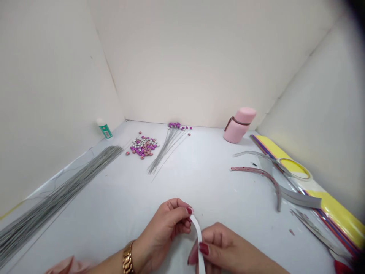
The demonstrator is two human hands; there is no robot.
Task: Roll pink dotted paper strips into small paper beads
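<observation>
A narrow white paper strip (pixel 197 230) curves between my two hands near the front of the table. My left hand (pixel 168 224), with a gold watch band at the wrist, pinches the strip's upper end between thumb and fingers. Lower down, my right hand (pixel 225 245) grips the same strip, its thumb lying across it. The strip's lower end runs out of the picture at the bottom edge. Something small and pinkish shows at the left fingertips, too small to make out.
Grey wire stems (pixel 71 182) lie along the left wall. Behind are a pile of small star pieces (pixel 144 146), star-tipped stems (pixel 167 146), a glue stick (pixel 105 129) and a pink flask (pixel 240 125). Paper strips (pixel 256 171), a tape roll (pixel 308 175), yellow sheets (pixel 336 205) and scissors (pixel 316 232) lie right.
</observation>
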